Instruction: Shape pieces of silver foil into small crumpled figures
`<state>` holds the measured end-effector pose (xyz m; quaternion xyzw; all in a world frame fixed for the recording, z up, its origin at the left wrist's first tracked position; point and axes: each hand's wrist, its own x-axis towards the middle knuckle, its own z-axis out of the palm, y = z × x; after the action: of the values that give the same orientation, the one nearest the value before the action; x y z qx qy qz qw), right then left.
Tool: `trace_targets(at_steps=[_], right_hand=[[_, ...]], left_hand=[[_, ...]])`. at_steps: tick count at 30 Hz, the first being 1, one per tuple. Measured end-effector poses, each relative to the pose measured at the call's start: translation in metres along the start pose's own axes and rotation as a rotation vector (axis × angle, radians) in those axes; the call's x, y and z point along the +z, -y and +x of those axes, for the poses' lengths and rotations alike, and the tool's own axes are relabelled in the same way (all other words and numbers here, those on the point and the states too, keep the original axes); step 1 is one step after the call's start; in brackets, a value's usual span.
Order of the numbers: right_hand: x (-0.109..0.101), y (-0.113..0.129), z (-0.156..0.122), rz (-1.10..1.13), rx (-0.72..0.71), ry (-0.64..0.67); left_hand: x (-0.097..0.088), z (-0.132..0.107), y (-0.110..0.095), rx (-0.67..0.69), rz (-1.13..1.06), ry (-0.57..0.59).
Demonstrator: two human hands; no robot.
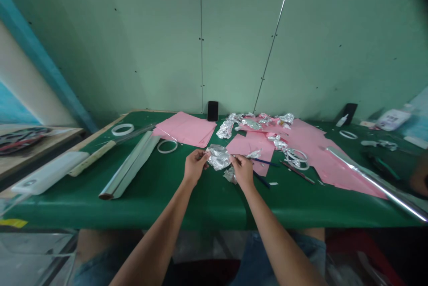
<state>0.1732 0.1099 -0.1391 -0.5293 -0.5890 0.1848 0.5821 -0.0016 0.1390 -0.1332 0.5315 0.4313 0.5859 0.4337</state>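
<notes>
A crinkled sheet of aluminium foil [219, 157] is stretched between my two hands above the green table. Its left edge is pinched by my left hand [195, 166], thumb and fingers together. My right hand [242, 168] grips the opposite edge in the same way. Just under the right fingers lies a smaller foil scrap [230, 175], partly hidden by that hand. To the right of the hands, a dark blue pencil-like stick [265, 162] rests on a pink paper sheet [239, 143].
Crumpled foil pieces [225, 129] lie along the back. A foil roll [129, 167], a white tape ring [167, 146] and a knife-like tool [93, 157] are on the left. A long shiny tube [377, 183] lies right, near another person's hand [419, 179]. A phone [212, 111] leans on the wall.
</notes>
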Motion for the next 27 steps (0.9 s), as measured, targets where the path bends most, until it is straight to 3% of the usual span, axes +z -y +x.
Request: trace_targets(at_steps=[5, 11, 15, 18, 21, 27], right_hand=[[0.0, -0.001, -0.001, 0.018, -0.023, 0.052], [-0.001, -0.002, 0.0, 0.041, -0.029, 0.048], [0.0, -0.002, -0.002, 0.054, -0.029, -0.025], [0.003, -0.001, -0.005, -0.069, -0.19, -0.076], [0.005, 0.003, -0.01, -0.273, -0.379, 0.004], [0.006, 0.008, -0.011, -0.396, -0.466, 0.144]], left_hand=[[0.0, 0.0, -0.002, 0.017, -0.08, -0.036], [-0.001, -0.004, -0.009, -0.017, -0.095, 0.101], [-0.003, 0.0, -0.004, -0.028, -0.076, 0.105], [-0.004, 0.003, 0.0, -0.011, -0.065, 0.062], [-0.004, 0.002, -0.001, 0.002, -0.037, 0.059], [0.002, -0.003, -0.004, 0.023, 0.095, 0.095]])
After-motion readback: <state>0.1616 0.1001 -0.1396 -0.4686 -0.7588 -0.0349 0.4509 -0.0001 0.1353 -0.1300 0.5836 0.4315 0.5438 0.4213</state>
